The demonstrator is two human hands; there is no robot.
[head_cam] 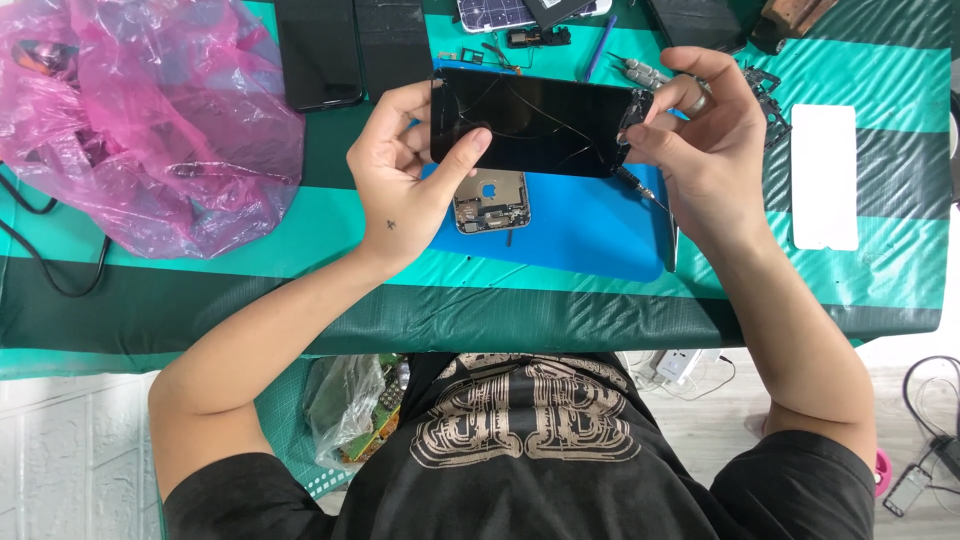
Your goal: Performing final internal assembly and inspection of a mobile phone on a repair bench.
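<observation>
Green-striped table cover under a blue mat; both hands' fingers pinching a cracked phone screen

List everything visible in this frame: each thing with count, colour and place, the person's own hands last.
cracked black phone screen panel: one, black, held above the mat
blue work mat: one, blue, table centre
opened phone body: one, grey-gold, on the mat under the panel
crumpled pink plastic bag: one, pink, table left
dark phones: two, black, top left of centre
white rectangular sheet: one, white, table right
green striped table cover: one, green
left hand: grip on the panel's left end
right hand: grip on the panel's right end
</observation>
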